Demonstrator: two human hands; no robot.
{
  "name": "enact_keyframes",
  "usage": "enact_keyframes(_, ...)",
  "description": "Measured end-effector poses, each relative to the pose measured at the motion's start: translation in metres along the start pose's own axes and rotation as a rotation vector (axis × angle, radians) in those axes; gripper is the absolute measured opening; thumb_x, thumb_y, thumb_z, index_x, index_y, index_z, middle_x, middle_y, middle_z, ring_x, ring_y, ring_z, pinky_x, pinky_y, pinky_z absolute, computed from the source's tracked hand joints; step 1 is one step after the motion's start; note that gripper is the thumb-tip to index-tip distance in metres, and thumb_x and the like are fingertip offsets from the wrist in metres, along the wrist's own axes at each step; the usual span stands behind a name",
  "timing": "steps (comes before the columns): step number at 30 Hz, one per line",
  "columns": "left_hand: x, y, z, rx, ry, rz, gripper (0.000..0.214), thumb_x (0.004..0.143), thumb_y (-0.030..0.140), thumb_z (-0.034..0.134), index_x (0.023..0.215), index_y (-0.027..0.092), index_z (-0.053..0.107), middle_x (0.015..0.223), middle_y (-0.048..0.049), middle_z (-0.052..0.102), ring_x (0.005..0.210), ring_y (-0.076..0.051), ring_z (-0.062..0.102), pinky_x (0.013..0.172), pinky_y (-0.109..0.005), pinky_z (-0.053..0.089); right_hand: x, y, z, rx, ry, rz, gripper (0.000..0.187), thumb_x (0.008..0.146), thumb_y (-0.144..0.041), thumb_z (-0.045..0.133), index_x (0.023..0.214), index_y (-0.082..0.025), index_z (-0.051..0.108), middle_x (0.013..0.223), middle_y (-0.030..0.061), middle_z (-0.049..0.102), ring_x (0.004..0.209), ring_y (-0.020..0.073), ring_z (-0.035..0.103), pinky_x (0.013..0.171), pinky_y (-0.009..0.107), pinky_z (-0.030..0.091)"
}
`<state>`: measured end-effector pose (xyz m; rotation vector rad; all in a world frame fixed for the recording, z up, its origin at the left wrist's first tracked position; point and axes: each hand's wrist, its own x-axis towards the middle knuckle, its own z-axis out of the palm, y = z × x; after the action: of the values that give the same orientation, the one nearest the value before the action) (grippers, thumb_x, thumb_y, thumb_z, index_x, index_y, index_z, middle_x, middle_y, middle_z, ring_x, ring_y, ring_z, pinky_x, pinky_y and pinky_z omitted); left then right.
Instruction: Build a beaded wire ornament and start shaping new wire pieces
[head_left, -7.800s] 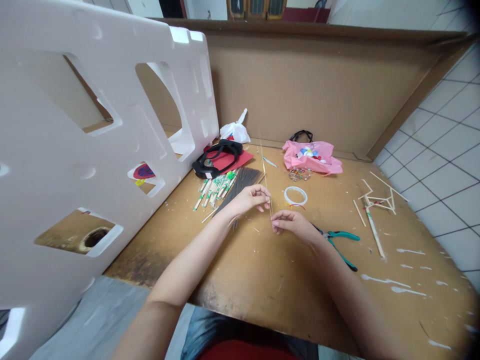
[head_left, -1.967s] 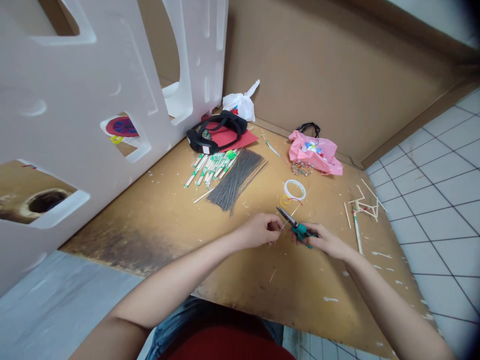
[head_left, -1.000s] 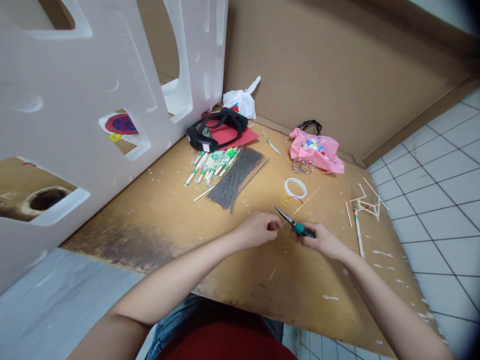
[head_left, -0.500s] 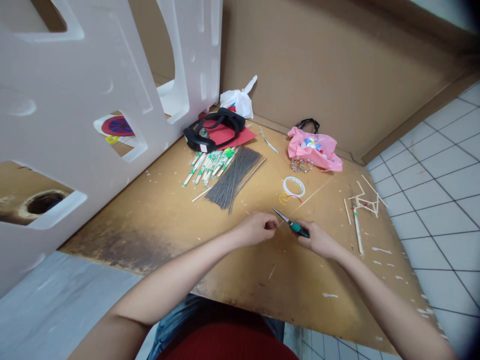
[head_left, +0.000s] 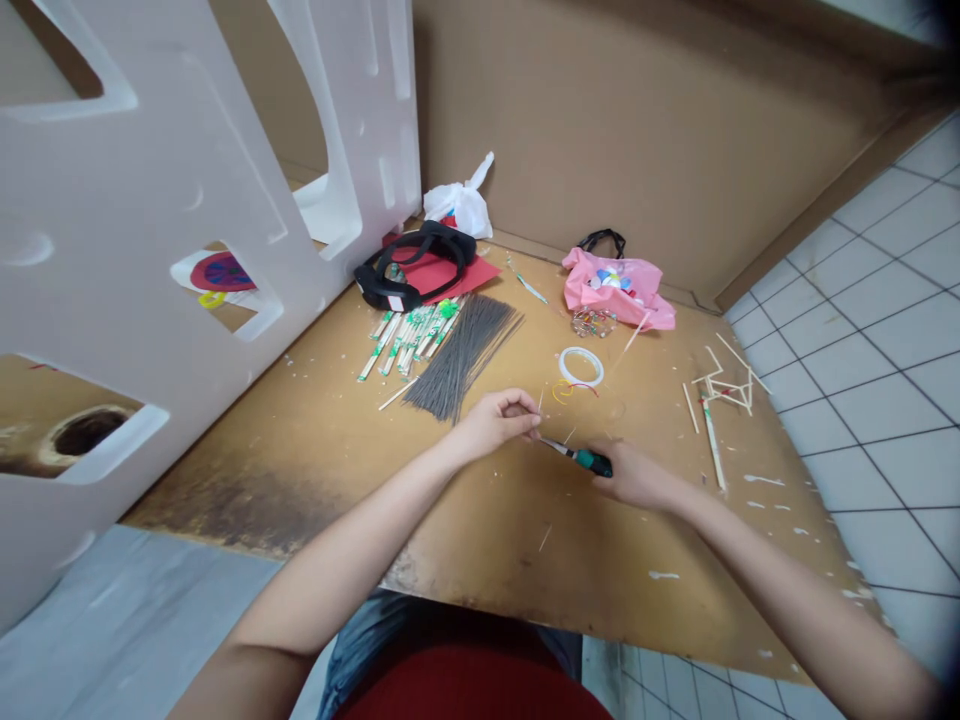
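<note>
My left hand is closed in a pinch above the table, with a short thin strand rising by its fingertips. My right hand is wrapped round the green and black handles of a pair of needle-nose pliers. The pliers' pointed metal tip reaches my left fingertips. Whether the jaws grip anything is too small to tell. A long, thin pale strand slants from near the pliers toward the pink bag. Behind my hands lie a white ring-shaped roll and a small yellow loop.
A bundle of grey wires, green-and-white wrapped sticks and a black headset on red paper lie left. A pink bag sits at the back. Joined sticks lie right. A white plastic panel stands left.
My left hand has moved up and slightly left. The pliers' tip has dropped and now meets my left fingertips. The long strand's far end has swung upward. The view has shifted a little.
</note>
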<state>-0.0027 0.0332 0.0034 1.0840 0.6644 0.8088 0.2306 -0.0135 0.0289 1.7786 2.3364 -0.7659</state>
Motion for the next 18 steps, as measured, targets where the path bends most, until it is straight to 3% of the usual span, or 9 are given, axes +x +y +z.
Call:
enact_keyframes(3, 0.003, -0.005, 0.002, 0.0, 0.039, -0.013, 0.026, 0.065, 0.027, 0.072, 0.076, 0.012, 0.054, 0.063, 0.002, 0.061, 0.062, -0.009, 0.061, 0.063, -0.023, 0.05, -0.003, -0.01, 0.003, -0.067, -0.044, -0.044, 0.009, 0.064, -0.021, 0.056, 0.073, -0.019, 0.055, 0.067, 0.002, 0.056, 0.054, 0.0119, 0.042, 0.05, 0.025, 0.026)
enact_keyframes(11, 0.003, -0.019, 0.009, -0.015, -0.056, -0.087, 0.03, 0.062, 0.031, 0.074, 0.074, 0.011, 0.055, 0.059, 0.0023, 0.06, 0.056, -0.008, 0.059, 0.059, -0.023, 0.05, -0.006, -0.037, -0.007, -0.175, -0.2, -0.098, 0.009, 0.067, -0.024, 0.055, 0.075, -0.02, 0.056, 0.068, 0.0022, 0.059, 0.057, 0.0129, 0.047, 0.05, 0.024, 0.025)
enact_keyframes(18, 0.002, -0.015, 0.009, -0.045, -0.111, -0.096, 0.034, 0.058, 0.032, 0.077, 0.077, 0.01, 0.057, 0.066, 0.0005, 0.062, 0.057, -0.008, 0.057, 0.058, -0.023, 0.048, -0.006, -0.037, -0.01, -0.12, -0.261, -0.101, 0.008, 0.067, -0.026, 0.054, 0.071, -0.019, 0.052, 0.065, 0.001, 0.057, 0.053, 0.0113, 0.044, 0.048, 0.023, 0.025)
